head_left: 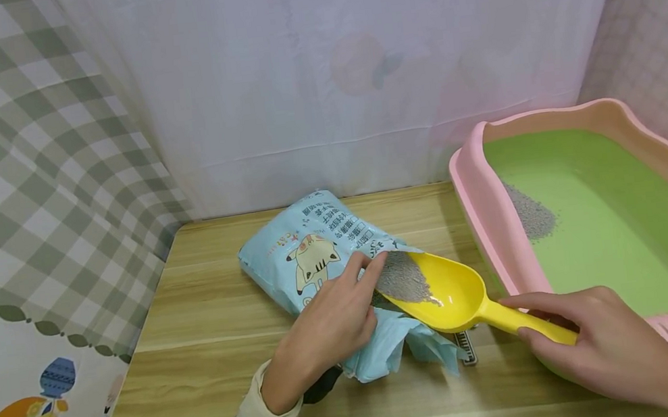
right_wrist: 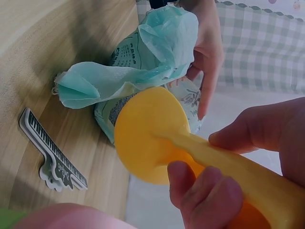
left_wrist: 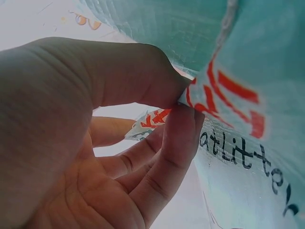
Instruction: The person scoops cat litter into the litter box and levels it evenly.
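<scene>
A blue cat litter bag [head_left: 313, 244] with a cartoon cat lies on its side on the wooden table, its torn mouth facing right. My left hand [head_left: 335, 313] pinches the edge of that mouth between thumb and finger; the left wrist view shows the pinched film [left_wrist: 190, 95] up close. My right hand [head_left: 604, 336] grips the handle of a yellow scoop [head_left: 459, 290]. Grey litter [head_left: 402, 276] lies in the scoop's front part, which sits at the bag's mouth. From the right wrist view I see the scoop's underside [right_wrist: 147, 138] beside the opening.
To the right stands a pink-rimmed litter box [head_left: 508, 238] with a green base and a small heap of grey litter [head_left: 530, 211] inside. A flat cat-shaped comb-like piece [right_wrist: 52, 152] lies on the table [head_left: 200, 331] near the bag. Curtains hang behind and left.
</scene>
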Motion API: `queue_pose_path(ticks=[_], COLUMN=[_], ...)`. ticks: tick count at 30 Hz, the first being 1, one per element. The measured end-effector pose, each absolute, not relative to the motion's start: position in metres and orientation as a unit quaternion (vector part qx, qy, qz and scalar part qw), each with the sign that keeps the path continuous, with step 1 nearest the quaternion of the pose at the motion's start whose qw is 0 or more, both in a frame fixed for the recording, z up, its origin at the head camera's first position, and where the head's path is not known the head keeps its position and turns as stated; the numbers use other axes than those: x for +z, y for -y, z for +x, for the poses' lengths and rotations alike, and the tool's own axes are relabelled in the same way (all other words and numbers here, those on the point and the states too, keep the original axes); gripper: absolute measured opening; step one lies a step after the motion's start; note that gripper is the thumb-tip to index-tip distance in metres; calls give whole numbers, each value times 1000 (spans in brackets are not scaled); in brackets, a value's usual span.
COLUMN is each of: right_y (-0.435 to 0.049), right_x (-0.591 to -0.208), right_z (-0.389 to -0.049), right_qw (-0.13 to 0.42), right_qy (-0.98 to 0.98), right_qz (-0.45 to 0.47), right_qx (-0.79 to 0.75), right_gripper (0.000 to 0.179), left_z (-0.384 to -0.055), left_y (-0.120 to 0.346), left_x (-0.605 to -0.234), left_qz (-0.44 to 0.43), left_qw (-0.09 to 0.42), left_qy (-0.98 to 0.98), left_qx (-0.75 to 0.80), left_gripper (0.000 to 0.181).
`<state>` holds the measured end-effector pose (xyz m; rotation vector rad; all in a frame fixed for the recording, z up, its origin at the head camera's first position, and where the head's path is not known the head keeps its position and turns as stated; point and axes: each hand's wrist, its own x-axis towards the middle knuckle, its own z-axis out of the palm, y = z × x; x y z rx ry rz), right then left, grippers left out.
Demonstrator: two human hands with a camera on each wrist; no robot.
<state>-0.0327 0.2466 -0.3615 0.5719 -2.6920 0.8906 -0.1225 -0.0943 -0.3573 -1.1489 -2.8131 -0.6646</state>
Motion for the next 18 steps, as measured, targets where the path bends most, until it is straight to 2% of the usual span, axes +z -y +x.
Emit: queue_pose_path(ticks=[10, 18], right_y=[-260, -270], right_x=[-364, -365], right_z=[-24, -16], right_qw=[107, 67], right_qy=[921, 912], right_qz=[189, 164], right_qx=[324, 370], right_gripper=[55, 53], left_z=[-122, -123], left_y=[94, 94], left_x=[-358, -358], left_qz=[-368, -374], left_qw=[14, 24], left_qy=[903, 900], left_qx=[-219, -222], left_gripper=[69, 67])
